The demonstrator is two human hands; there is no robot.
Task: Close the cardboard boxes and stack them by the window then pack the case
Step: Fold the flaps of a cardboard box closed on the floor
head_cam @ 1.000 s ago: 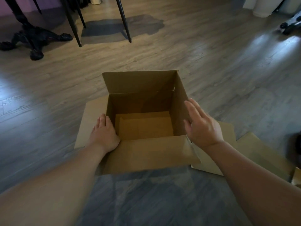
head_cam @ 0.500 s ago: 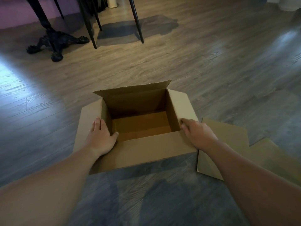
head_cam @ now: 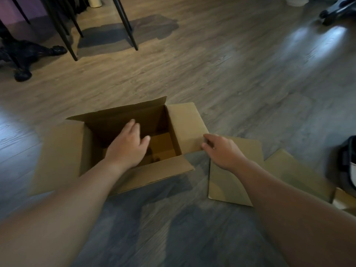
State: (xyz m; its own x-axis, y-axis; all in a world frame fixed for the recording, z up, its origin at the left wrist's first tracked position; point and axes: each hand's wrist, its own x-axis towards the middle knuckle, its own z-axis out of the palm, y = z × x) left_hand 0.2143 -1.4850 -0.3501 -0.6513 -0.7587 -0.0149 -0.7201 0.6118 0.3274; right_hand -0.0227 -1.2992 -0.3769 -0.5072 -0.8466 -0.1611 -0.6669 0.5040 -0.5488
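Since half a second ago, the left hand [head_cam: 128, 145] has left the box's left flap and now reaches over the open mouth of the cardboard box [head_cam: 123, 143], while the right hand [head_cam: 221, 151] has slid off the near rim to the outer edge of the right flap [head_cam: 187, 128]. From the head view, the box sits on the wood floor [head_cam: 231, 74] at centre frame with all four flaps open: the far flap [head_cam: 125, 110] stands up, the left flap [head_cam: 57, 157] and near flap [head_cam: 154, 174] are splayed outward. The left hand's fingers are loosely spread and hold nothing; whether they touch the far flap cannot be told. The right hand's fingers curl at the right flap's edge and seem to pinch it, though blur leaves the contact unsure. Flat cardboard sheets [head_cam: 240, 170] lie beside the box at right, and black furniture legs [head_cam: 125, 24] stand at upper left. Closing it well likely means folding two opposite flaps down first, the far one and the near one, then bringing the two side flaps over them, with each pressed flat so the box stacks squarely.
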